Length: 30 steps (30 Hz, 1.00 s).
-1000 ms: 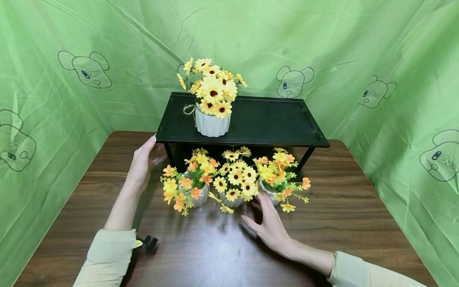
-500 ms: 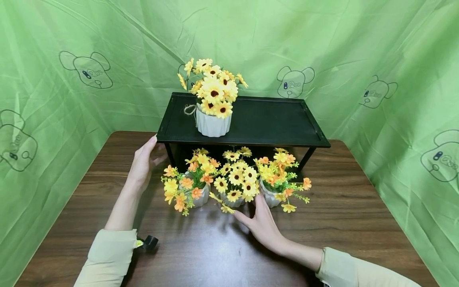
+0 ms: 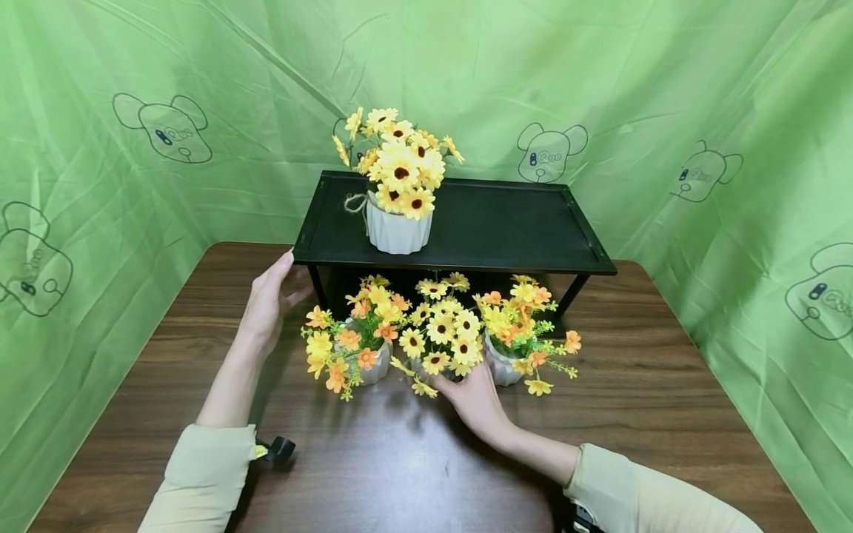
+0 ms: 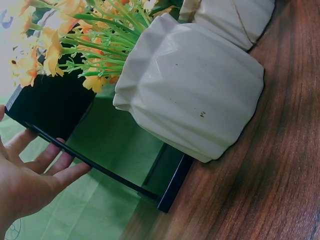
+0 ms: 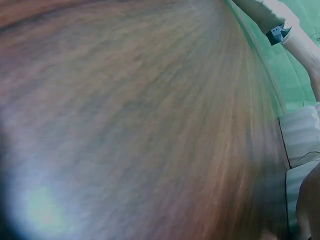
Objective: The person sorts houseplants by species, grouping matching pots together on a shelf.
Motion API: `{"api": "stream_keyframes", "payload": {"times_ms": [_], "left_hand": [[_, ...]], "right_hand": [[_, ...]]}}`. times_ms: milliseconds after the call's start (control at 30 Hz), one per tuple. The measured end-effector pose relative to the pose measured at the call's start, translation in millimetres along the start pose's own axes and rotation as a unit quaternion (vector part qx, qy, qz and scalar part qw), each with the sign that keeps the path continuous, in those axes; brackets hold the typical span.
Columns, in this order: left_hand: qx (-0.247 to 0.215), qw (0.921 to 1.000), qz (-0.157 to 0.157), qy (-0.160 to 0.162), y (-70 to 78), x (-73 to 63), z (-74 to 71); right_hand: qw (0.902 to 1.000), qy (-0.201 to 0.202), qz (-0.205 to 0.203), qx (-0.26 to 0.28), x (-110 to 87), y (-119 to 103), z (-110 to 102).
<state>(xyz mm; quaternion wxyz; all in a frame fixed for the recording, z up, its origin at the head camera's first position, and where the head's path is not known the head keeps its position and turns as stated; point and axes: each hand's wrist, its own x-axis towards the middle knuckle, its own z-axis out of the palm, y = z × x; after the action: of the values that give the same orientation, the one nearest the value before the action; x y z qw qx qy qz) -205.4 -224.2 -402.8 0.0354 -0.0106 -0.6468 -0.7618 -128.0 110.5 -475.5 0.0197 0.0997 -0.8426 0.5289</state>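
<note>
At the left corner of a black shelf [image 3: 520, 226], my left hand [image 3: 263, 303] has its thumb side at the top edge. In the left wrist view, its outstretched fingers [image 4: 65, 175] touch the black side bar. My right hand [image 3: 476, 400] holds the middle potted plant of yellow daisies [image 3: 441, 329], thumb in front and fingers to the right, partly hidden by blossoms. In the right wrist view, that hand [image 5: 311, 200] lies against a white pot [image 5: 295, 187]. Orange-and-yellow potted flowers stand on its left [image 3: 349, 340] and right [image 3: 520, 326].
Another white pot of yellow daisies [image 3: 400, 233] stands on the shelf's top, left of centre. The wooden table [image 3: 373, 466] extends in front of the row of pots. Green cloth [image 3: 453, 59] encloses the back and sides.
My right hand has moved left and forward from beside the middle pot and taken hold of it. The left hand stays at the shelf's corner.
</note>
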Motion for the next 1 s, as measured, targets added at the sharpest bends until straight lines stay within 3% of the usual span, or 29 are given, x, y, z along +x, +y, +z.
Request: {"api": "stream_keyframes", "payload": {"times_ms": [400,1000], "left_hand": [[-0.003,1.0000,-0.001,-0.001,1.4,-0.2,0.5],[-0.006,1.0000,-0.008,0.001,0.0,0.2,-0.3]], "right_hand": [[0.9973,0.053,-0.052,0.003,10.1,2.9,10.6],[0.9975,0.064,0.004,0.029,6.6,-6.2,11.6]]}}
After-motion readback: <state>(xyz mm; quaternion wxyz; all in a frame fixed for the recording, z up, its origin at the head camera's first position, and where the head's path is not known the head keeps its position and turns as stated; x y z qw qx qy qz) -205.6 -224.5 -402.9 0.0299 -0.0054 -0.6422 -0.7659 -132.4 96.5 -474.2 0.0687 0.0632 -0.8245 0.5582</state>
